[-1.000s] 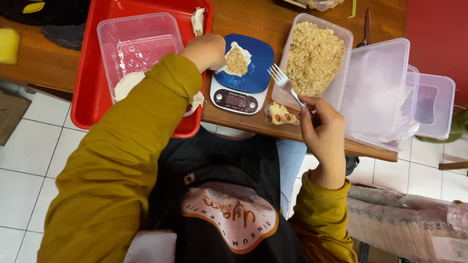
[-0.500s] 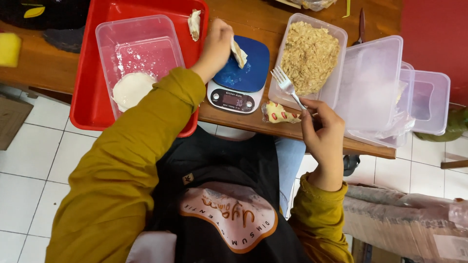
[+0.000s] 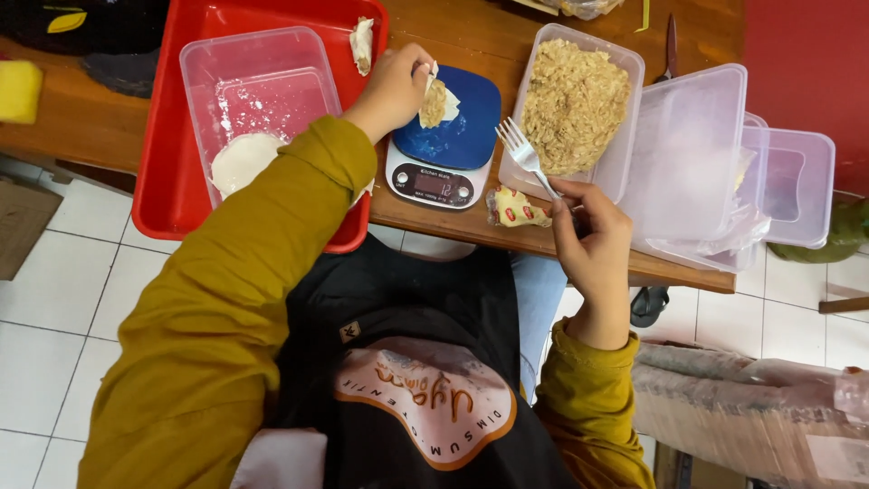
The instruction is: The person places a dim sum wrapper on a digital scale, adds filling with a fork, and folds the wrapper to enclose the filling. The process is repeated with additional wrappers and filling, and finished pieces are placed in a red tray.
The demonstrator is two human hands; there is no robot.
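overhead, left fingers pinching filled wrapper above blue scale — right fingers gripping fork

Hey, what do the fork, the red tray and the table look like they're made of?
The fork, held in the right hand, looks like bare metal: silvery, with a bright shine. The red tray looks like moulded plastic: uniform glossy colour, rounded raised rim. The table appears to be wood: brown, with grain streaks and a dull sheen, possibly varnished.
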